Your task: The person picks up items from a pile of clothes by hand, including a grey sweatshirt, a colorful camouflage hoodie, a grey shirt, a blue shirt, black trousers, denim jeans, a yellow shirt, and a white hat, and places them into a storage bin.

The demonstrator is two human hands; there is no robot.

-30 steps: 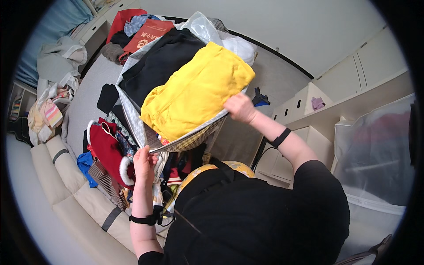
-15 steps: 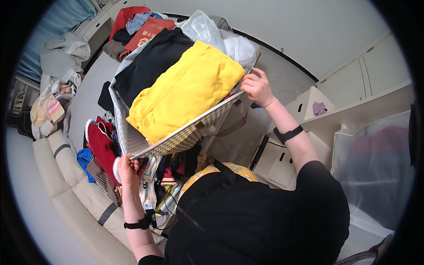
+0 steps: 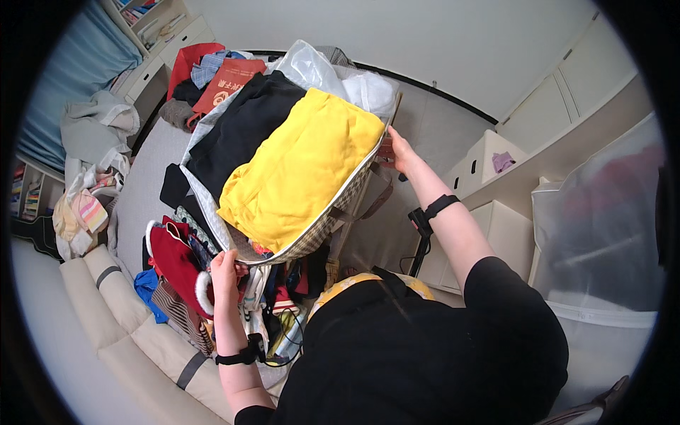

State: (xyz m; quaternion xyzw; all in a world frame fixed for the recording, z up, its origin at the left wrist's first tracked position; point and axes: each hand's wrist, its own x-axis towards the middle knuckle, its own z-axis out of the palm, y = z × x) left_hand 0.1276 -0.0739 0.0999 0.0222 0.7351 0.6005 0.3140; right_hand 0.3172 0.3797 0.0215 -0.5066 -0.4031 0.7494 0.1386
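A large storage bag (image 3: 315, 239) with a checked pattern, a white-edged rim and brown straps stands open in front of me. Folded yellow clothing (image 3: 304, 163) fills its near part, beside black clothing (image 3: 244, 120). My left hand (image 3: 225, 275) is closed on the bag's near left corner, thumb along the rim. At the right corner my right hand (image 3: 404, 152) holds the bag's side, some of its fingers hidden by the fabric. A dark red garment with white fluffy trim (image 3: 177, 262) lies just left of my left hand.
A red paper bag (image 3: 230, 81) and a clear plastic bag (image 3: 312, 67) lie beyond the storage bag on the bed (image 3: 138, 188). Piled clothes (image 3: 85, 209) are at the far left. White drawers (image 3: 471, 170) and a translucent storage bag (image 3: 598, 234) stand on the right.
The storage bag's near edge has rounded outward and sits lower in view. My right hand has shifted from pinching the rim to the bag's side; my left hand keeps its corner.
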